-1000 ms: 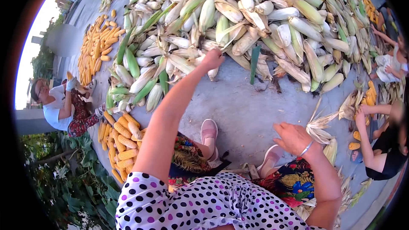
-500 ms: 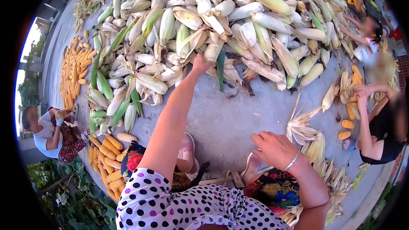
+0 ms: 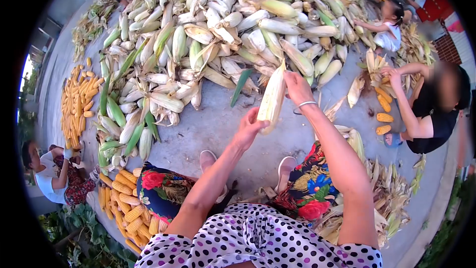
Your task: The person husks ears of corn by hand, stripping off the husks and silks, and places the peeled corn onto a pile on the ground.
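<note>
While the left hand (image 3: 249,128) grips the lower end of a corn ear (image 3: 272,100), the right hand (image 3: 297,88) pinches its upper end. Beyond both hands sprawls a husk-covered heap (image 3: 238,25); to their left, bare yellow cobs (image 3: 126,206) lie piled.

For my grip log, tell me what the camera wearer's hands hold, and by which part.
An ear of corn in pale husk: the left hand holds its near end, the right hand its far, pointed end.
</note>
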